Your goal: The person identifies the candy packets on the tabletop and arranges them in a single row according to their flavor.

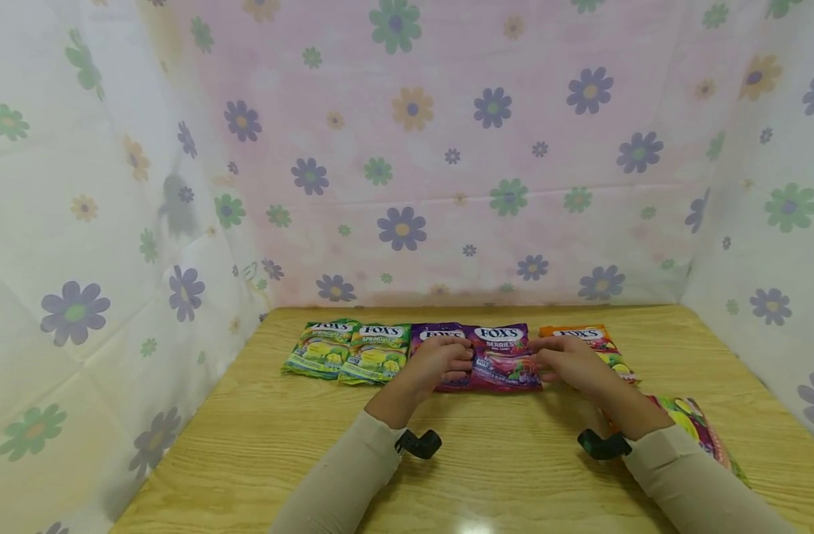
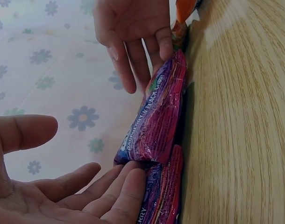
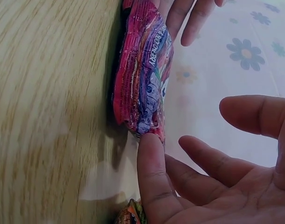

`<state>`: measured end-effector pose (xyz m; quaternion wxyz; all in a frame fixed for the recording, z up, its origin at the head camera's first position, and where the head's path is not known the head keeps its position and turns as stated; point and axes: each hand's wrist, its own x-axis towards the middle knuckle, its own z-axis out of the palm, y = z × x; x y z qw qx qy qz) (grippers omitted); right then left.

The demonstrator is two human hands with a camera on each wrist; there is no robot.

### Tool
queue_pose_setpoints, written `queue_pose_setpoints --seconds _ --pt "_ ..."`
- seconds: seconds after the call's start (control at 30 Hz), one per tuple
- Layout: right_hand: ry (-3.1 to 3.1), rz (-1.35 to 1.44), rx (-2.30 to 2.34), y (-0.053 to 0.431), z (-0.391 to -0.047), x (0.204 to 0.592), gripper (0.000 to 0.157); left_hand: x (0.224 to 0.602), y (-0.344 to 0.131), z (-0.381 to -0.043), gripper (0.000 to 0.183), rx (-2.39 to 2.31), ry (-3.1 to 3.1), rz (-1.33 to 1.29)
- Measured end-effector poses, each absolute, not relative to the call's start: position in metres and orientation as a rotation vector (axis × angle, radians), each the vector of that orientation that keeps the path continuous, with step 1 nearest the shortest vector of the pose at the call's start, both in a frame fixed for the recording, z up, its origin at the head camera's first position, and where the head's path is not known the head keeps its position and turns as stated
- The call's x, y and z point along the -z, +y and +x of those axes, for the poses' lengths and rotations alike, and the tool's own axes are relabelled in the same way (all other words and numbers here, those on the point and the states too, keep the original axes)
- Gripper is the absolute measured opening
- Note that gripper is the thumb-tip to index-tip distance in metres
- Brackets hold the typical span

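Two purple Fox's Berries candy bags lie side by side at the middle of the row, the right one [image 1: 501,363] overlapping the left one [image 1: 436,330]. My left hand [image 1: 436,365] is over the left purple bag, its fingertips at the left edge of the right bag. At that bag's other edge, my right hand [image 1: 573,367] touches the side with its fingertips. Both wrist views show loosely extended fingers and thumbs held apart from the bag. In the left wrist view, the right purple bag [image 2: 154,116] stretches between the two hands.
Two green Spring Tea candy bags [image 1: 375,356] lie left of the purple ones. An orange candy bag [image 1: 614,348] is partly behind my right hand. Another colourful bag [image 1: 697,423] lies under the right forearm. Flowered cloth [image 1: 447,170] encloses the wooden table [image 1: 246,460].
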<state>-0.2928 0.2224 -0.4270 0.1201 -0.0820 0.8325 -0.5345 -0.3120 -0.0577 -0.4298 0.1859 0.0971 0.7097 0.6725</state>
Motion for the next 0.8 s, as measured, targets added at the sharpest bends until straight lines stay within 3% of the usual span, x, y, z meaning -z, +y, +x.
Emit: queue_pose_setpoints --seconds 0.8 --pt "2.392 -0.249 1.505 0.2249 -0.2901 0.4218 0.048 0.4222 -0.0571 -0.3056 0.046 -1.786 2.049 0.317"
